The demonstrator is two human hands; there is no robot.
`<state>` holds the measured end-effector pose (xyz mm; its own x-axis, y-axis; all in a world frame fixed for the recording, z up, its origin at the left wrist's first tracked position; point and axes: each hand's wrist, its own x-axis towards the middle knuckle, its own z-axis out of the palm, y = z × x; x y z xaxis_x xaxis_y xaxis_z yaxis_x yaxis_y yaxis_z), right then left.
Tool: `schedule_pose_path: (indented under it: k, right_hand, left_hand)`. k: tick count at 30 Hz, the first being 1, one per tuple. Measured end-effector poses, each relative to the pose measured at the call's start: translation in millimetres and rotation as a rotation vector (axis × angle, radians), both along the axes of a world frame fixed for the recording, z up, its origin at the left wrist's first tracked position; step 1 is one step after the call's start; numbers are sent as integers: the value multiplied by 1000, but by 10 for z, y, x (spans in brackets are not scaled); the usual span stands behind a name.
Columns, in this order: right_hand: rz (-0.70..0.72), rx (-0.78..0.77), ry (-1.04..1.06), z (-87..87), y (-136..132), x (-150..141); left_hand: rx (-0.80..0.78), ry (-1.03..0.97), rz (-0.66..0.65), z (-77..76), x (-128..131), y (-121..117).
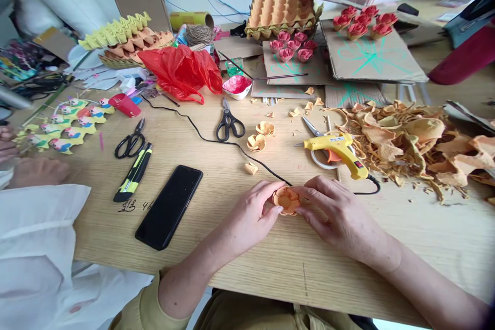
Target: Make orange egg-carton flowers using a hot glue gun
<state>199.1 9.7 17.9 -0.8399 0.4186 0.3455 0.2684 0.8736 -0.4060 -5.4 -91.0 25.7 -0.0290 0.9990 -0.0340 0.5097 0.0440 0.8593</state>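
petal cups lie loose on the surface, unpainted and apparently unjoined. the left hand, partly curled, lightly pinches an unpainted, seemingly assembled flower nearer the person, its other side pinched likewise by the right hand; farther right, red flowers look finished.

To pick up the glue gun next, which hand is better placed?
Probably the right hand: it lies nearer the yellow glue gun, whose handle extends down on that side. The left hand is across the orange flower cup, farther off.
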Motion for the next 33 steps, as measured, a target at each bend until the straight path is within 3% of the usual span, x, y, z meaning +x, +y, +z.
schedule_pose_path:
  k: [14, 33]
  right_hand:
    - [-3, -71, -23, -6, -3, -10]
    - [4, -33, -28, -18, -19, -9]
  left_hand:
    - [18, 25, 53, -16, 46, -4]
    - [8, 30, 56, -25, 78, 10]
